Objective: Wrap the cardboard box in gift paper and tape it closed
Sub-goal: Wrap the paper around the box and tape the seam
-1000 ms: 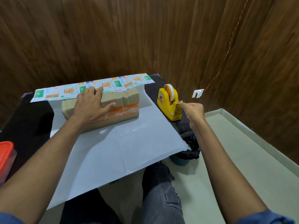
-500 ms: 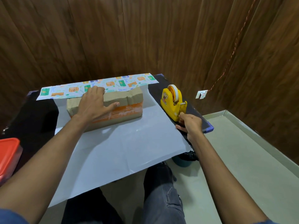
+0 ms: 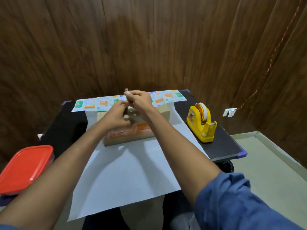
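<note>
Tabletop: both hands (image 3: 131, 105) now above box (image 3: 132, 130).

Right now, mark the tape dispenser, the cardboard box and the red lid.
tape dispenser (image 3: 200, 127): head view, yellow body.
cardboard box (image 3: 132, 132): head view, orange front face.
red lid (image 3: 25, 168): head view, top surface.

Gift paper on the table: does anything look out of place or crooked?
Slightly. The gift paper hangs over the table's near edge, and the cardboard box sits at its far end, not centred. Nothing looks torn.
</note>
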